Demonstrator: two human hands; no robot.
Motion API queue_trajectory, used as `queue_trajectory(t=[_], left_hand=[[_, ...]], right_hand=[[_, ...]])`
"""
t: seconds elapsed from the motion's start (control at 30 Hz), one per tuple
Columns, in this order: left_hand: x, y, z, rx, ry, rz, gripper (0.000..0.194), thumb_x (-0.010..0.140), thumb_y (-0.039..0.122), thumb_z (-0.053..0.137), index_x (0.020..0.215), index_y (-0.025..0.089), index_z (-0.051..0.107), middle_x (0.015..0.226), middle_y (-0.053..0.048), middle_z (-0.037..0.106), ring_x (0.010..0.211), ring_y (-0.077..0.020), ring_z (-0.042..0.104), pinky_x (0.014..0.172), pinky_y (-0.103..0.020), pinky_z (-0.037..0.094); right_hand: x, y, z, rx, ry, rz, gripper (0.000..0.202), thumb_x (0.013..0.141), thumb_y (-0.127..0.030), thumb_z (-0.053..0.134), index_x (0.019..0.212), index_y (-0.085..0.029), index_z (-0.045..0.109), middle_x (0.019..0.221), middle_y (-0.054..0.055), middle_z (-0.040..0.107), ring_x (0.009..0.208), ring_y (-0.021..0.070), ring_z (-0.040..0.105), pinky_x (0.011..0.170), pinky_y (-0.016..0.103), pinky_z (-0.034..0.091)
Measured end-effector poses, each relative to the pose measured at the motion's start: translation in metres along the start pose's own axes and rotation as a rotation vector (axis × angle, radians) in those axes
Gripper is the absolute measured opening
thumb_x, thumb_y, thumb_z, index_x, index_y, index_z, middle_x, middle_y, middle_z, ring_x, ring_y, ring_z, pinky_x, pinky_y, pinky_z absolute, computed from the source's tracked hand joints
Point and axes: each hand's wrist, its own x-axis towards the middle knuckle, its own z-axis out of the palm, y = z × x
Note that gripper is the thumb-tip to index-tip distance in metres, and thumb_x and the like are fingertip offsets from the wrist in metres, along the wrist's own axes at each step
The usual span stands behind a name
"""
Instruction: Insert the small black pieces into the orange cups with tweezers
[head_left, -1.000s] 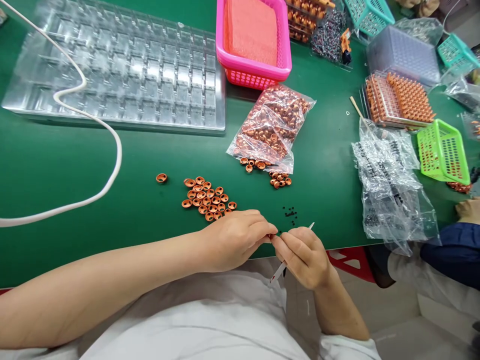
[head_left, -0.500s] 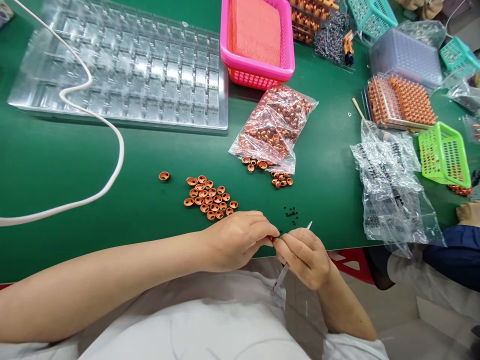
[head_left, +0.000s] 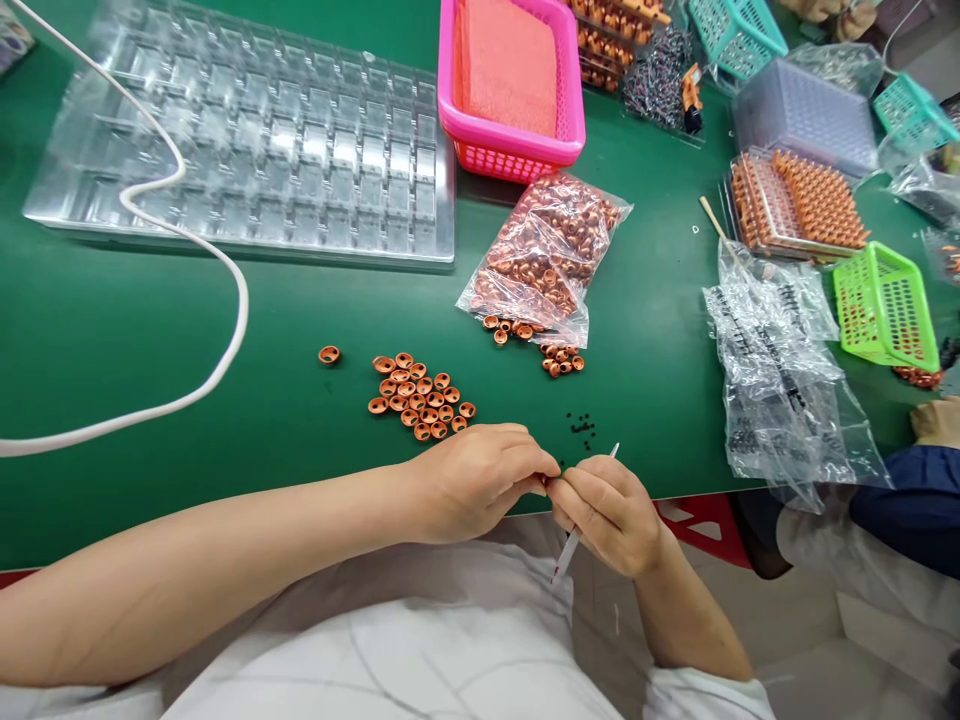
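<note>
My left hand [head_left: 480, 480] is closed at the table's front edge, its fingertips pinching a small copper-coloured piece [head_left: 545, 481] that is mostly hidden. Against those fingertips are the closed fingers of my right hand [head_left: 607, 512], which holds a thin white tool [head_left: 568, 552] slanting through the grip. Tiny black parts [head_left: 583, 428] lie just beyond my hands. Left of them is a group of copper-coloured cups [head_left: 418, 400], with one single cup [head_left: 328, 355] farther left. A clear bag of copper cups [head_left: 551, 250] lies behind, with loose ones at its mouth.
Clear plastic trays [head_left: 262, 150] and a white cable [head_left: 225, 255] lie on the left. A pink basket [head_left: 570, 130] stands at the back. On the right are plastic bags [head_left: 787, 380], a green basket [head_left: 885, 305], orange parts [head_left: 821, 200] and another person's sleeve [head_left: 911, 505].
The view has shifted very slightly. Both hands keep nearly the same pose, and the white tool in my right hand has tilted a little.
</note>
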Motion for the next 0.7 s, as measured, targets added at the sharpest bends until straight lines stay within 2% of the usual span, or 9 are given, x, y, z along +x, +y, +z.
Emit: queue_trajectory(t=[0.13,0.23,0.3,0.53,0.7], left_hand=[[0.0000,-0.0005,0.0003,-0.046,0.016,-0.018,0.016,0.106,0.015,0.051,0.102,0.015,0.066,0.081,-0.005,0.073,0.074,-0.0158,0.067,0.068,-0.024,0.054],[-0.0009,-0.0013,0.0012,-0.055,0.009,-0.047,0.016,0.107,0.017,0.051,0.104,0.015,0.067,0.083,-0.006,0.074,0.076,-0.0162,0.068,0.071,-0.025,0.056],[-0.0014,-0.0018,0.0019,-0.049,0.004,-0.059,0.017,0.107,0.018,0.051,0.104,0.016,0.068,0.083,-0.006,0.075,0.075,-0.0164,0.068,0.072,-0.026,0.056],[-0.0014,-0.0017,0.0027,-0.031,0.044,-0.010,0.015,0.106,0.016,0.053,0.103,0.014,0.067,0.081,-0.005,0.074,0.072,-0.0159,0.067,0.067,-0.025,0.054],[-0.0020,-0.0019,0.0019,-0.031,0.017,-0.021,0.016,0.106,0.015,0.051,0.104,0.015,0.067,0.082,-0.005,0.074,0.073,-0.0157,0.067,0.070,-0.025,0.056]], right_hand=[[-0.0088,-0.0028,0.0030,-0.019,0.061,0.036,0.034,0.088,-0.001,0.069,0.121,-0.007,0.069,0.096,0.010,0.071,0.086,0.0204,0.068,0.070,0.035,0.059],[-0.0067,-0.0062,0.0030,-0.072,0.093,0.066,0.033,0.089,-0.003,0.069,0.120,-0.013,0.069,0.096,0.008,0.072,0.084,0.0190,0.067,0.067,0.033,0.059],[-0.0036,-0.0078,0.0022,-0.110,0.090,0.069,0.032,0.090,-0.004,0.068,0.119,-0.016,0.070,0.095,0.006,0.072,0.083,0.0184,0.067,0.066,0.032,0.059],[-0.0031,-0.0083,0.0017,-0.090,0.058,0.070,0.029,0.094,-0.007,0.062,0.121,-0.013,0.070,0.096,0.009,0.073,0.085,0.0204,0.067,0.067,0.035,0.060],[-0.0044,-0.0072,0.0009,-0.034,0.046,0.059,0.035,0.093,-0.006,0.062,0.126,-0.013,0.069,0.100,0.009,0.074,0.084,0.0205,0.067,0.066,0.035,0.061]])
